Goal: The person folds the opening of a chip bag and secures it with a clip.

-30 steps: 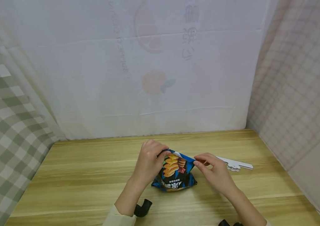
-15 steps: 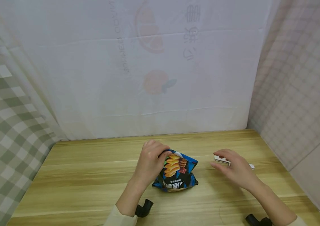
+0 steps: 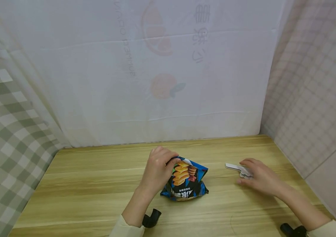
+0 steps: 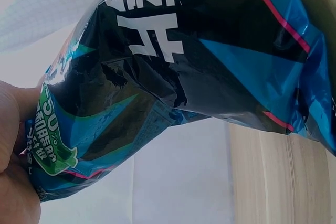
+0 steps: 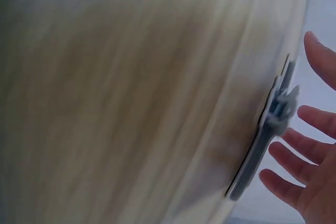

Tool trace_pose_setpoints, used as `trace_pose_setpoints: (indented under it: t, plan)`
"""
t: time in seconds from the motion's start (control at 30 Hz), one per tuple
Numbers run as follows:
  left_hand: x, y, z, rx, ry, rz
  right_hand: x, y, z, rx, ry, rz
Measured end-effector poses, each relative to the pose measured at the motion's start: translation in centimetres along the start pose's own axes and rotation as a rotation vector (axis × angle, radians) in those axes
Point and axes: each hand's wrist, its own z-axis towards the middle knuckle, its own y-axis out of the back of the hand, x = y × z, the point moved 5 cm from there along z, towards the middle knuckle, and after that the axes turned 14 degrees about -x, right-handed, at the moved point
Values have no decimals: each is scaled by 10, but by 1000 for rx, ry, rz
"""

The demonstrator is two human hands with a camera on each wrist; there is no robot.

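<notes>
My left hand pinches the folded top left corner of a blue and black chip bag, which stands on the table with crisps pictured on its front. In the left wrist view the bag fills most of the frame, with the fingers at its lower left edge. My right hand reaches over a long white bag clip with a scalloped part in its middle. Seen from the right wrist, the fingers are spread close beside the clip and hold nothing.
A light wood-grain table carries everything. Behind it hangs a white printed cloth, with a green checked cloth on the left and a pale grid-patterned cloth on the right. Black wrist-camera mounts sit at the wrists.
My right hand has let go of the bag's top right corner and moved right to the white clip, fingers spreading. The left hand keeps its pinch and the bag stays in place.
</notes>
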Motion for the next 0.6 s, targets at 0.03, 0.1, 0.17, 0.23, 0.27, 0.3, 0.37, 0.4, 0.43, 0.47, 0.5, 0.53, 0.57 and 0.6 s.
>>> trace_pose_setpoints:
  t: [0.03,0.1,0.17,0.23,0.27,0.3,0.37,0.4,0.43,0.47,0.5,0.53,0.57,0.6]
  plan:
    - [0,0,0,1,1,1,-3,-1,-1,14,-7,-4]
    - [0,1,0,4,6,4,-9,-2,-1,34,-19,-17]
    - [1,1,0,6,10,4,-13,-3,-1,46,-22,-25]
    - [1,1,0,4,10,2,-17,-4,0,56,-26,-30]
    - [1,1,0,5,11,1,-18,-4,1,59,-26,-33]
    - [1,1,0,3,9,0,-20,-4,1,62,-25,-30]
    - [1,2,-1,2,10,-2,-23,-5,4,78,-24,-16]
    - [1,2,-1,2,9,-3,-24,-6,5,87,-25,-5]
    - [1,2,-1,2,8,-4,-26,-6,6,97,-23,4]
    - [1,2,-1,0,6,-5,-27,-6,8,109,-22,13]
    - [2,2,-1,-1,5,-6,-28,-6,9,121,-22,20]
    - [2,2,-1,-1,4,-6,-29,-6,10,133,-22,24]
    - [2,1,-1,0,3,-6,-30,-6,11,143,-22,24]
    - [2,1,-1,0,3,-7,-30,-6,12,153,-21,20]
